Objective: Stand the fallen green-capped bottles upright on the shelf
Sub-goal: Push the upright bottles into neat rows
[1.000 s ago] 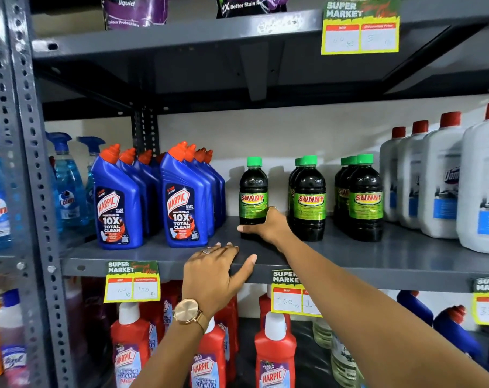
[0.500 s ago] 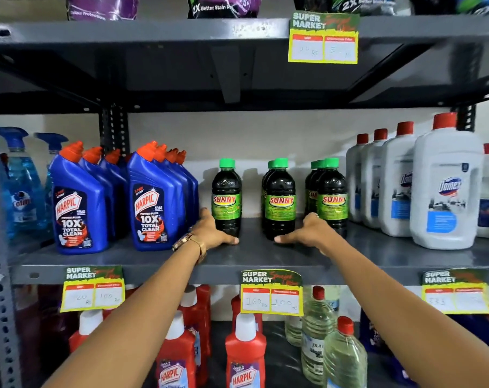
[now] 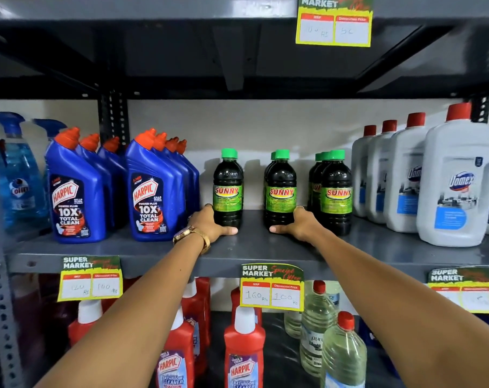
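Observation:
Several dark green-capped bottles stand upright on the grey shelf (image 3: 251,252). The leftmost green-capped bottle (image 3: 228,180) stands alone; my left hand (image 3: 209,224) wraps its base, thumb in front. A middle pair of green-capped bottles (image 3: 281,182) stands one behind the other; my right hand (image 3: 299,224) grips the front one at its base. A right group of green-capped bottles (image 3: 335,189) stands untouched beside my right hand. None lies on its side.
Blue Harpic bottles (image 3: 151,189) crowd the shelf just left of my left hand. White Domex jugs (image 3: 459,183) stand at the right. The upper shelf (image 3: 237,12) hangs overhead. Red and clear bottles fill the shelf below.
Both hands have closed in around bottle bases: the left onto the leftmost bottle, the right onto the middle front bottle. The view has come closer to the shelf.

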The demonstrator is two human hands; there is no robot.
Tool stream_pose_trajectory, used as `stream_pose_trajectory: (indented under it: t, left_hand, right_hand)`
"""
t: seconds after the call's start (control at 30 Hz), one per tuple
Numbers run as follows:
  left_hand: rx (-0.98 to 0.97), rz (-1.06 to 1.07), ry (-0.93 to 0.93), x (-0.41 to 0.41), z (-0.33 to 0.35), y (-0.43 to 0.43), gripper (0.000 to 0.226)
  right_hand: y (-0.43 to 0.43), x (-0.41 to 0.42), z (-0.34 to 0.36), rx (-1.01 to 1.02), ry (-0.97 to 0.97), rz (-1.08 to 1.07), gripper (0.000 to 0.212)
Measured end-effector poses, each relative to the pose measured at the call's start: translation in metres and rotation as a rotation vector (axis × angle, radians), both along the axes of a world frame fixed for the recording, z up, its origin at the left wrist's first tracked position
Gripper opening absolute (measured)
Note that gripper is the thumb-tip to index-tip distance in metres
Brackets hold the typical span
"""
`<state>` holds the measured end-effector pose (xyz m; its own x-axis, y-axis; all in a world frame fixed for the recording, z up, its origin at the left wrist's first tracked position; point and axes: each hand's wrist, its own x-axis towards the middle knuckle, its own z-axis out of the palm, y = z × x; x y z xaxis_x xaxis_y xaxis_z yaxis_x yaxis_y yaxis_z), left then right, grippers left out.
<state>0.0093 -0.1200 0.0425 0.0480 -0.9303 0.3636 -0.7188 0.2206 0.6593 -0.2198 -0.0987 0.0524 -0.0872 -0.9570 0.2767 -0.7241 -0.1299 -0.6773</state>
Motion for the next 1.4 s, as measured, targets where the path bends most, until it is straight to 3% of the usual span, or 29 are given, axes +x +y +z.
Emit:
stream_pose_trajectory:
  t: [0.67, 1.0, 1.1, 1.2, 1.27, 1.3, 1.4]
  left_hand:
    - [0.026, -0.022, 0.078, 0.003, -0.002, -0.003, 0.075]
    - [0.086, 0.023, 0.004, -0.003, 0.004, 0.021, 0.085]
    - [-0.062, 0.035, 0.009, 0.000, -0.001, 0.042, 0.070]
    - [-0.170, -0.249, 0.032, -0.002, 0.002, 0.060, 0.028]
    - [-0.194, -0.428, -0.075, -0.014, 0.006, 0.068, 0.013]
    - [-0.194, -0.487, -0.135, -0.022, 0.007, 0.070, 0.014]
    - [-0.155, -0.547, -0.293, -0.047, 0.008, 0.070, 0.024]
  right_hand:
    - [0.001, -0.005, -0.004, 0.011, -0.040, 0.020, 0.075]
    - [0.017, -0.001, 0.000, 0.027, -0.082, 0.045, 0.065]
    - [0.032, -0.011, -0.001, 0.032, -0.183, 0.051, 0.059]
    - [0.047, -0.040, -0.003, -0.108, -0.302, -0.092, 0.032]
    - [0.054, -0.064, 0.000, -0.235, -0.300, -0.246, 0.026]
    - [0.055, -0.075, 0.001, -0.249, -0.261, -0.296, 0.030]
    - [0.052, -0.096, 0.004, -0.054, -0.238, -0.311, 0.095]
